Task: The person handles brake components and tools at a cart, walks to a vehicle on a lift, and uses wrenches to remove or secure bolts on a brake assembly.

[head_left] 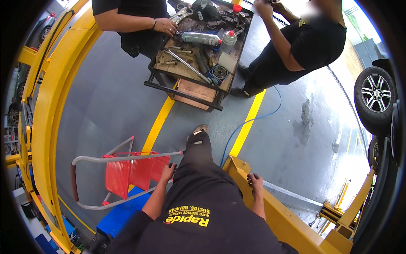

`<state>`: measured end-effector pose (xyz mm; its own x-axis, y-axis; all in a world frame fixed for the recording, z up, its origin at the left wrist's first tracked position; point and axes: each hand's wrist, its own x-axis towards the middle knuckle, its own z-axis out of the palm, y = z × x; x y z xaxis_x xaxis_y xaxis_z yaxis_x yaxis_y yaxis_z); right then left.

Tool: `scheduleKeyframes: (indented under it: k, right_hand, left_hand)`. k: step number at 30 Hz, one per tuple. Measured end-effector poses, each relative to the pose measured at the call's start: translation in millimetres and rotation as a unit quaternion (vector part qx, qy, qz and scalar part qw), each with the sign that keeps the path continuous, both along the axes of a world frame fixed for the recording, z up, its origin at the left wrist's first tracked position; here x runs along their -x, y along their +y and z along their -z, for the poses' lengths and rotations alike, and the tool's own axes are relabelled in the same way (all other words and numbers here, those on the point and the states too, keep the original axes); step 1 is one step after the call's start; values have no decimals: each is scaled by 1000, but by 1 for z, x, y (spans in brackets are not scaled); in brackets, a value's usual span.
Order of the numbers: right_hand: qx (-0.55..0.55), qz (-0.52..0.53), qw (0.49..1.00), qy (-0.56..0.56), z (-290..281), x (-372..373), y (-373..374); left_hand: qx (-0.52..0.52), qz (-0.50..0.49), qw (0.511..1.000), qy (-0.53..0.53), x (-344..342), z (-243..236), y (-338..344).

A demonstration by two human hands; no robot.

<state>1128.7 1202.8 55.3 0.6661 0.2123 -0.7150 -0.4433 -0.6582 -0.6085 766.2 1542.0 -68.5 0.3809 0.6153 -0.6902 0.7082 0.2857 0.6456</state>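
My left hand (168, 172) hangs low beside my thigh, fingers curled in, close to a folding step ladder (137, 171) with red treads and a grey tube frame. Whether it touches the ladder's frame I cannot tell. On the other side, my right hand (255, 183) is lowered too, its fingers bent into a loose fist next to a yellow steel beam (277, 211). The insides of both hands are hidden, so anything held there does not show. One of my shoes (201, 128) is forward on the grey floor.
Ahead stands a work cart (186, 67) with spray cans (202, 38), a long wrench (186, 63), an oil filter (219, 72) and metal parts. Two people flank it, one resting a hand (165, 26) there. A blue hose (253, 119) crosses the floor. A vehicle wheel (375, 94) is right.
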Motion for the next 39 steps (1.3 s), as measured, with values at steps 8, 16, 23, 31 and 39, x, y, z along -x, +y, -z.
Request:
scheduleKeyframes:
  k: [8, 16, 23, 31, 39]
  right_hand:
    - [-495, -719, 487, -34, -399, -79, 236]
    - [-454, -681, 512, -260, -497, -95, 298]
    - [-478, -156, 444, -741, -449, -71, 291]
    - [-206, -55, 487, -847, -413, -43, 281]
    - [-200, 8, 493, -847, -410, -11, 234]
  left_hand:
    - [64, -62, 996, 29, -25, 47, 106]
    - [-27, 251, 968, 14, -135, 19, 221]
    - [-20, 368, 929, 35, -183, 6, 234]
    - [-46, 356, 933, 19, -198, -19, 224]
    - [-50, 384, 916, 105, -156, -47, 212]
